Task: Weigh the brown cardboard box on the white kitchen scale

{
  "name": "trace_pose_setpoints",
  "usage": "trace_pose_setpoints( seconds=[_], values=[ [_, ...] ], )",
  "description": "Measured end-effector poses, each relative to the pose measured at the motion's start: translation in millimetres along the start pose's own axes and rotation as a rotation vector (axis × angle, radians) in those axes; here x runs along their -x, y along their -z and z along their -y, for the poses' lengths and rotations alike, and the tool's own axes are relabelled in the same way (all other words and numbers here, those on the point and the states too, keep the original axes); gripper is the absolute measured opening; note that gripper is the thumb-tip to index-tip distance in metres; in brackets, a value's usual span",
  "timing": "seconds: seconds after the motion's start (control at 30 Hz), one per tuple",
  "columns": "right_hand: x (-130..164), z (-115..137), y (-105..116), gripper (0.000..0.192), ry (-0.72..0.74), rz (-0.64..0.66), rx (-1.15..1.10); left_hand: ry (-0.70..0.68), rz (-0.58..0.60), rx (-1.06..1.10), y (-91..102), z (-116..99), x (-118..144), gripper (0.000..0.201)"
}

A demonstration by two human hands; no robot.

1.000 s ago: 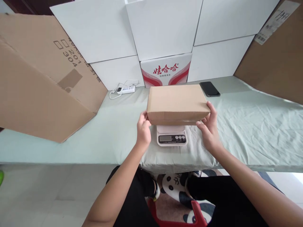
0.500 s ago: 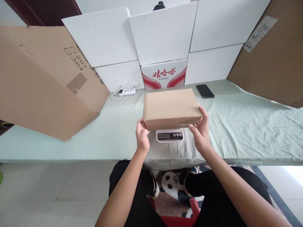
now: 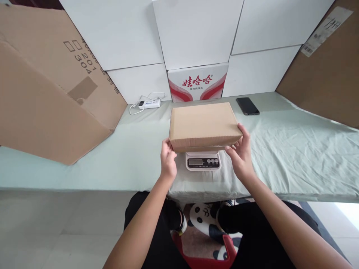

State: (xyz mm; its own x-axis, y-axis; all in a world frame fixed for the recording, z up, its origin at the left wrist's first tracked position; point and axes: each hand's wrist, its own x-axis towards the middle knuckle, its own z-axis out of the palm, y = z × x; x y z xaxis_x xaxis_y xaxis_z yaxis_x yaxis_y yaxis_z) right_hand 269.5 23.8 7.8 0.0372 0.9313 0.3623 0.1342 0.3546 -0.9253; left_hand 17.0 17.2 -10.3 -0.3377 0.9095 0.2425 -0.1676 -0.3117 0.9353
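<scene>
A brown cardboard box (image 3: 203, 121) is held level between my two hands, directly over a small white digital scale (image 3: 203, 163). Its left front corner is gripped by my left hand (image 3: 168, 160), fingers curled beneath the edge. On the opposite side, my right hand (image 3: 240, 153) grips the right front corner, thumb near the lower edge and fingers around the side. The scale's display and buttons show in front of the box, while its weighing surface is mostly hidden. Whether the box rests on the scale, I cannot tell.
Behind stand white panels (image 3: 196, 33) and a red-and-white printed carton (image 3: 198, 83). A phone (image 3: 248, 106) lies back right; a white power strip (image 3: 150, 104) with a cable lies back left. Large cardboard sheets (image 3: 42, 86) flank the cloth-covered table (image 3: 303, 157).
The camera view has tilted down slightly and come closer. Both hands keep their hold on the box, which stays over the scale with little visible movement.
</scene>
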Motion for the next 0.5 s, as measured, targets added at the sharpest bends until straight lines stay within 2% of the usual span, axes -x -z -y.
trace_pose_setpoints(
  seconds=[0.5],
  values=[
    [1.7, -8.3, 2.4, 0.085, -0.017, -0.003, 0.016, 0.017, -0.028, 0.04, -0.7, 2.0, -4.0, 0.044]
  ],
)
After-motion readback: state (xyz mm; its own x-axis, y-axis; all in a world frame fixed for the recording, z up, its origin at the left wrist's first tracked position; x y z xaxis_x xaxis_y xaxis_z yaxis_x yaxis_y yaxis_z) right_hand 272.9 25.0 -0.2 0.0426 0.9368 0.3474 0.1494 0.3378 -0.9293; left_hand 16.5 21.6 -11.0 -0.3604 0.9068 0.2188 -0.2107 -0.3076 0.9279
